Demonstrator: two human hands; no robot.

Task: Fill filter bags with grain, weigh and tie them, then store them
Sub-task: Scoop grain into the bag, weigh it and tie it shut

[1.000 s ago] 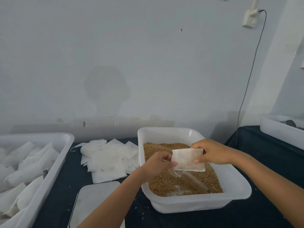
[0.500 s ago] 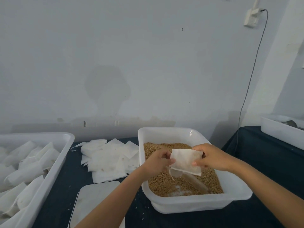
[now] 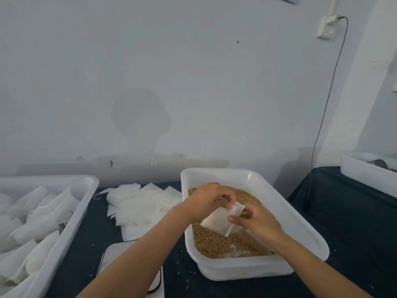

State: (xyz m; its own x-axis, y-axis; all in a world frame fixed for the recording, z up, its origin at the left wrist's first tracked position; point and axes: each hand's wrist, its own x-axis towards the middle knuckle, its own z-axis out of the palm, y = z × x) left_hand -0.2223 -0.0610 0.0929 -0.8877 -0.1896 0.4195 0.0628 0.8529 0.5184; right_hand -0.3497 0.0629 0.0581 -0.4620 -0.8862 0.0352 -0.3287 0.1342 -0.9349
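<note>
Much of the scene is cut off: the large white plastic tub (image 3: 64, 233) at the desk's left edge runs out of view, so only some of the rolled white filled bags (image 3: 36, 214) inside it show, and the flat white scale platform (image 3: 116, 261) at the near edge is partly covered by the left forearm and cropped at the bottom. A second white tray (image 3: 365, 175) at the far right is only a corner, its contents too unclear to name. A clear scoop, if that is what it is, lies half buried in the grain under the right wrist and is hard to make out. The small white paper filter bag (image 3: 221, 220) hangs tilted above the brown grain (image 3: 214, 241) inside the white rectangular plastic bin (image 3: 290, 218) at the middle of the dark-covered desk (image 3: 343, 222). The left hand (image 3: 208, 201) pinches the bag's upper edge from the far left, fingers curled, with a thin drawstring looping beside them. The right hand (image 3: 255, 220) grasps the bag's right edge between thumb and fingers, just beside the left hand. A loose pile of flat empty white filter bags (image 3: 141, 205) lies between the tub and the bin, towards the desk's far edge.
</note>
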